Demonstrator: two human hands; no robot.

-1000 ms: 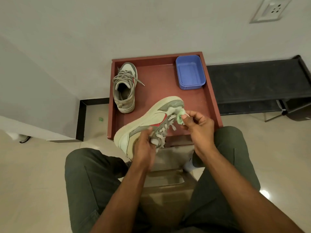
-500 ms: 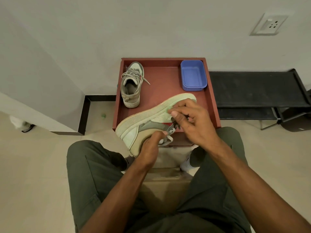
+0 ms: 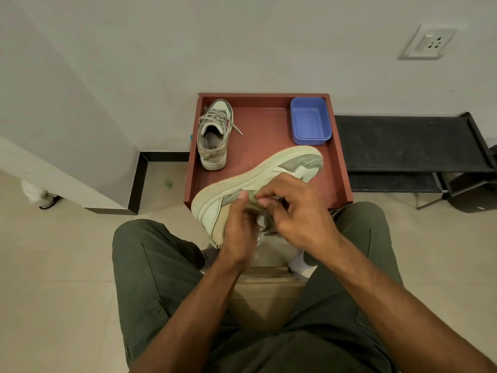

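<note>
A pale green and grey sneaker point(image 3: 269, 173) lies tipped on its side over the front edge of a reddish-brown tray point(image 3: 266, 125), sole facing away from me. My left hand point(image 3: 239, 232) grips its heel and collar from below. My right hand point(image 3: 295, 211) pinches a small greenish wad, perhaps a cloth, against the shoe's side by the laces. The laces are mostly hidden under my fingers. The matching sneaker point(image 3: 213, 138) stands upright at the tray's left, laces loose.
A blue plastic tub point(image 3: 310, 121) sits in the tray's back right corner. A black low rack point(image 3: 411, 146) stands to the right against the wall. My knees in green trousers flank a cardboard box point(image 3: 266, 294). A wall socket point(image 3: 427, 44) is upper right.
The sneaker has rolled so its sole now faces away. My right hand moved from the toe area back along the side to the laces near my left hand.
</note>
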